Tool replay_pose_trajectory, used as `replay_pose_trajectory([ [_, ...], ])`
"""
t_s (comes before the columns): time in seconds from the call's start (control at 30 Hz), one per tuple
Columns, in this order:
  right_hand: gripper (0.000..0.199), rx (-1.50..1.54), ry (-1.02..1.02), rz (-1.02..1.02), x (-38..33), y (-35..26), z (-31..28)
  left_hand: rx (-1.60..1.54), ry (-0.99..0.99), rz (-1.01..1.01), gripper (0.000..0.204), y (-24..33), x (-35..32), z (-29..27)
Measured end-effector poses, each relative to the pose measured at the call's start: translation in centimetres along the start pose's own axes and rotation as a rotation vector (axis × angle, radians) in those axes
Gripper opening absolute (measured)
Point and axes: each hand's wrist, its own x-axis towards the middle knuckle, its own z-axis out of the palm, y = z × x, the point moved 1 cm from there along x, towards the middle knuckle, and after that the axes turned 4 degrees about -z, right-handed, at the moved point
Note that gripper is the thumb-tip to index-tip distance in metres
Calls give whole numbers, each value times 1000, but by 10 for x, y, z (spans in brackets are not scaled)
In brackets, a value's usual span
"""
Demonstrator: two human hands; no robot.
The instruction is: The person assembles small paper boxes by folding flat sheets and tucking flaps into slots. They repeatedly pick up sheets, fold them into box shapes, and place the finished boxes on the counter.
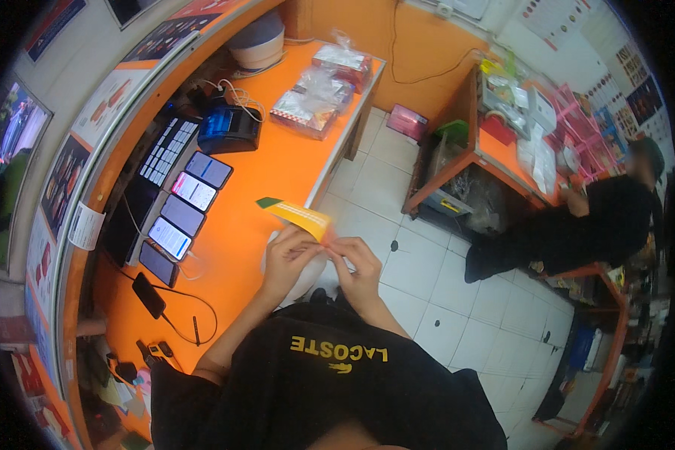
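My left hand (pixel 286 261) and my right hand (pixel 358 270) are close together in front of my chest. Between them is a flat yellow packet (pixel 301 217) with white printing and a green corner. It tilts up toward the far left, and its lower right end is slightly blurred. The fingers of both hands pinch its near edge, partly hiding it. Below my hands a whitish rounded shape (pixel 301 285) is partly covered, and I cannot make out what it is. The orange counter (pixel 270 165) lies to the left of my hands.
Several phones (pixel 182 215) lie in a row on the counter beside a keyboard (pixel 169 150) and a dark blue box-shaped device (pixel 229 129). Plastic-wrapped boxes (pixel 304 110) sit at the far end. A person in black (pixel 577 225) stands right, beside a cluttered orange table (pixel 495 154).
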Motion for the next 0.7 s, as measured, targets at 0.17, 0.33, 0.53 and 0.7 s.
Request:
replay_pose_trajectory([
  [0.17, 53, -190, -262, -232, 36, 10, 41, 18, 287, 32, 16, -13, 29, -22],
  [0.33, 59, 106, -602, -192, 93, 59, 69, -137, 468, -73, 23, -37, 70, -37],
  [0.53, 30, 163, -954, -82, 202, 151, 98, -27, 761, -265, 19, -69, 126, -62],
  [0.7, 26, -226, -589, -508, 342, 229, 116, 285, 883, -318, 21, -62, 160, -64],
])
